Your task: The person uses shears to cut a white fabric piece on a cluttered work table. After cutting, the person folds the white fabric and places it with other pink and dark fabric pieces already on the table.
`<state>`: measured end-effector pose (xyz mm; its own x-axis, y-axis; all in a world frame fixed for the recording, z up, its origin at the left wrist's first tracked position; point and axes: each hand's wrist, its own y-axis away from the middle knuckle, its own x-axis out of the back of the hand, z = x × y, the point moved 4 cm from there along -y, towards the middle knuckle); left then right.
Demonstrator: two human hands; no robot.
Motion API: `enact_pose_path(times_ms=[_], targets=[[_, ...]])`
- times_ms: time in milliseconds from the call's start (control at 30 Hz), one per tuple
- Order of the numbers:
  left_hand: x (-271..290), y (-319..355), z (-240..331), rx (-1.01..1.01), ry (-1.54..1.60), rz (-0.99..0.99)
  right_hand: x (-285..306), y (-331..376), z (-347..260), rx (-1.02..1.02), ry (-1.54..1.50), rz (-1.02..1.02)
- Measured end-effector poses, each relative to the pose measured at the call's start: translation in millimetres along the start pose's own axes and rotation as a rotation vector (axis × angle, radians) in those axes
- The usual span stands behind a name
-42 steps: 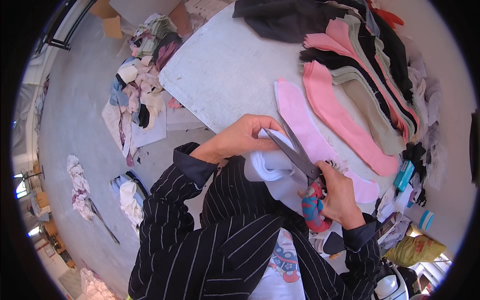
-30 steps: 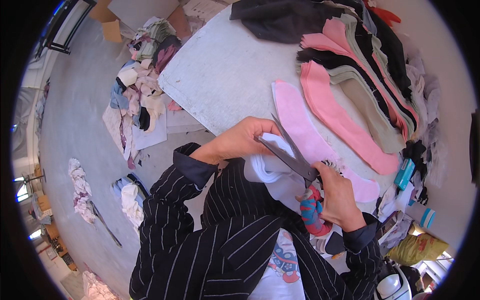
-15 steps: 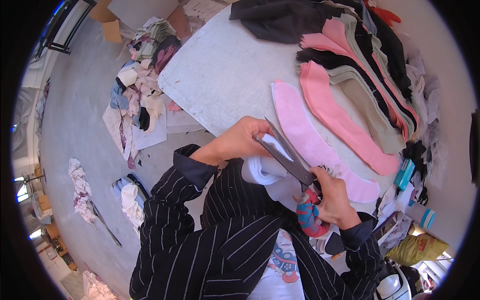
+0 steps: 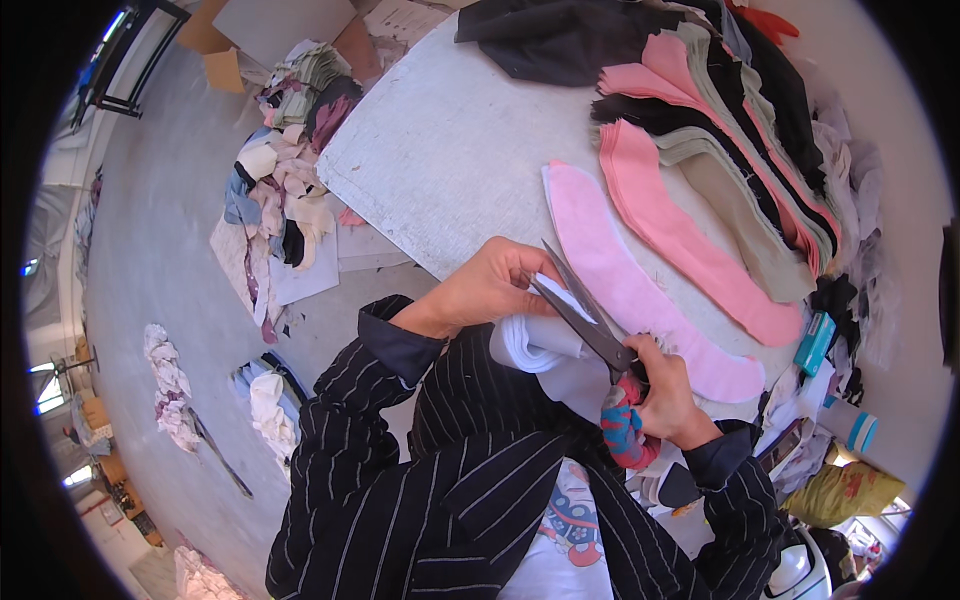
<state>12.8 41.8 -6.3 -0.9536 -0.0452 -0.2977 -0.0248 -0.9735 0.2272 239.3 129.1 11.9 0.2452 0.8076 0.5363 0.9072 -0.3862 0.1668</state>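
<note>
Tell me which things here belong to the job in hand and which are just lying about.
In the job:
white cloth, held by the left hand
scissors, held by the right hand

Apparently just lying about:
heap of fabric scraps
teal box
yellow sack

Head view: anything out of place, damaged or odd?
Two things. The scissors in the right hand have a handle wrapped in red and blue cloth, an unusual, makeshift-looking grip. Fabric scraps lie in a loose heap left of the table, untidy beside its neatly stacked pink pieces. No spill visible.
</note>
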Motion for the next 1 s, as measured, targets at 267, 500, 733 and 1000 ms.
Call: enact_pose_path(times_ms=[267,500,733,1000], targets=[[-1.2,2.4,4.0,0.006,0.071,0.076,11.8,-4.7,-15.3,-0.013,0.231,-0.033],[-6.0,1.0,3.2,0.003,0.051,0.038,11.6,-5.6,-23.8,-0.017,0.257,-0.041],[-1.8,0.0,-6.2,0.041,0.138,0.064,14.4,-4.0,-17.9,0.033,0.300,-0.027],[3.5,-2.8,-5.1,0.151,-0.060,0.145,15.9,-13.6,-26.1,-0.014,0.255,0.030]])
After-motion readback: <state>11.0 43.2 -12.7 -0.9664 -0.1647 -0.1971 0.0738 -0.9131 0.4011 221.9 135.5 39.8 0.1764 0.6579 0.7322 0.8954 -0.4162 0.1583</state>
